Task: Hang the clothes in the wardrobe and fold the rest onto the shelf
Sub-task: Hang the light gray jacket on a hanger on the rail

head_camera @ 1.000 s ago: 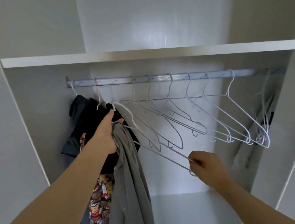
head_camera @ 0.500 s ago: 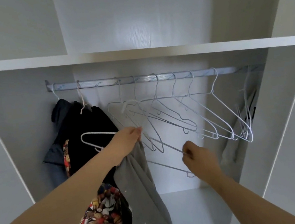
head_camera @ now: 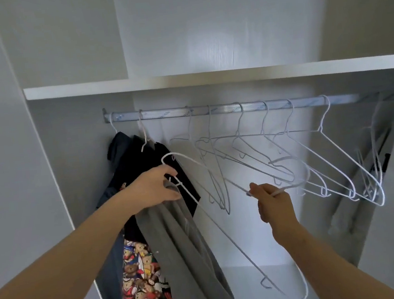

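My left hand [head_camera: 155, 191] grips the top of a grey garment [head_camera: 183, 254] together with the neck of a white wire hanger [head_camera: 227, 234]. The hanger is off the rail. Its hook curls above my fingers and one long arm slants down to the right. My right hand [head_camera: 272, 204] pinches a thin white wire that seems to be the same hanger's bar. The grey garment hangs limp below my left hand, beside the hanger, not on it. The metal rail [head_camera: 284, 104] runs across above both hands.
Several empty white wire hangers [head_camera: 327, 159] hang along the rail, bunched toward the right. Dark clothes [head_camera: 128, 157] and a teddy-bear print fabric [head_camera: 140, 283] hang at the rail's left end. A white shelf [head_camera: 207, 77] lies above the rail, with wardrobe side walls on both sides.
The held hanger has swung so that its long arm points down to the right, with its hook above my left hand. Both hands kept their grips, and the view tilted upward.
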